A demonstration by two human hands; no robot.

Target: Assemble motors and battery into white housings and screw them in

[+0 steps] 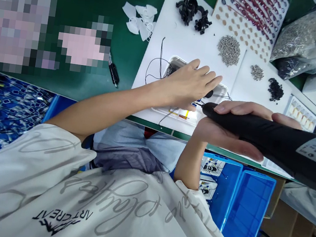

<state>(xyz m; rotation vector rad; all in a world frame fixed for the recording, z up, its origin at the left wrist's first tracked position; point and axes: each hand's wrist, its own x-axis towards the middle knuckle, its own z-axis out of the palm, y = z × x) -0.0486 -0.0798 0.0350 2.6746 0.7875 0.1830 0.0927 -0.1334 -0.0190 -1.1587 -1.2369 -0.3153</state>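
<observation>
My right hand (233,125) is wrapped around a black electric screwdriver (261,135), its thin bit pointing left. The bit's tip reaches into a shallow white plastic case (222,90), close beside my left thumb. Over the middle of this case, my left hand (191,82) lies palm down and grips it, the fingers bent over and the thumb on the near side. Thin black wires (154,74) trail from the case. A round black part and small blue and yellow pieces show inside. My left palm hides much of the inside, and its fingertips are out of sight.
Black plastic parts (188,9), a heap of small screws (228,50), a smaller screw pile (257,72) and black bits (275,90) lie on the white board. A pen (113,73) rests left. Blue bins (251,210) stand below the table edge. Plastic bags (301,36) crowd the right.
</observation>
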